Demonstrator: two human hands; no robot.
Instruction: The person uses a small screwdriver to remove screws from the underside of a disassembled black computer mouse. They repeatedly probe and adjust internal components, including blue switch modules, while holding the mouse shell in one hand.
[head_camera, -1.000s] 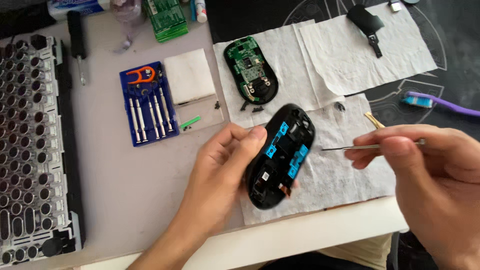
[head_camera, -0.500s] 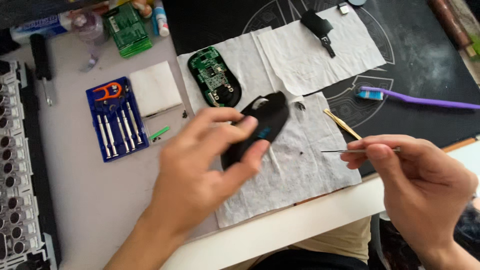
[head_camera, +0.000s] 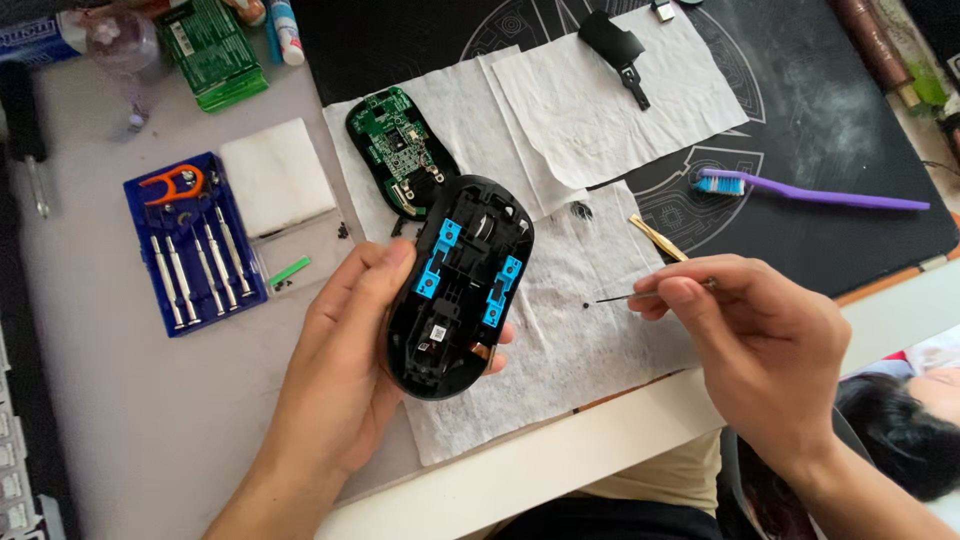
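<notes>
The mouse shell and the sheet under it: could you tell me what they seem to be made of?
Mouse shell: looks like moulded black plastic, matte, with ribs and blue clips inside. Sheet: probably paper towel, white, creased, flecked with dark specks.

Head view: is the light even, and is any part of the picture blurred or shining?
Head view: soft, even daylight with only faint shadows under the left hand and right hand; the black mouse shell is sharp, with slight gloss on its rim; the circuit board reads clearly; the corners look a little softer and bent by the wide lens.
</notes>
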